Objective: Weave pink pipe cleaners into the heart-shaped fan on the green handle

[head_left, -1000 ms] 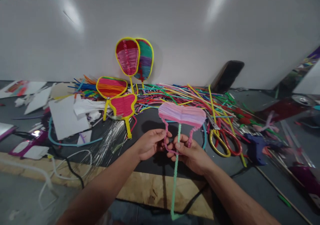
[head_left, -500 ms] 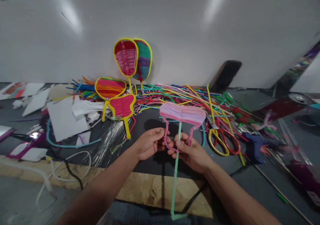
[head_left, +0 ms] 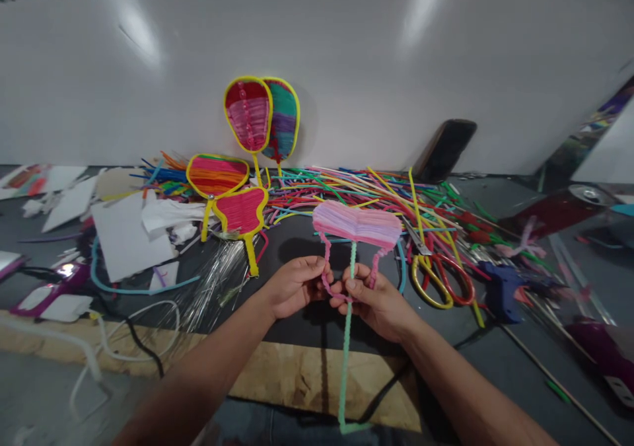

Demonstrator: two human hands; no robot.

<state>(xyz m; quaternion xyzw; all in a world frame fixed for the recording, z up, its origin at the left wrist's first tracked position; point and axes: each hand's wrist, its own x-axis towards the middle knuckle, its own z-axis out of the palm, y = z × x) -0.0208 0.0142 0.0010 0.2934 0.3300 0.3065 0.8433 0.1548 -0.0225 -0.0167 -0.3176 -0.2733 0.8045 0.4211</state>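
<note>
Head view: over the counter [head_left: 296, 230], fingers of the left hand [head_left: 294, 289] pinch the pink chenille-stem frame [head_left: 327, 254]; those of the right hand [head_left: 377, 306] grip its mint-green stem [head_left: 347, 353] crossing. Uneven pulling could kink the frame.

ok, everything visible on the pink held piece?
Held upright at the table, the pink piece has a wide panel of fuzzy pink and lilac strands, like chenille stems. A twisted pink outline hangs below, unfilled. A mint-green stem runs down, its bottom bent right. The left hand pinches the outline's left side; the right hand grips stem and outline.
</note>
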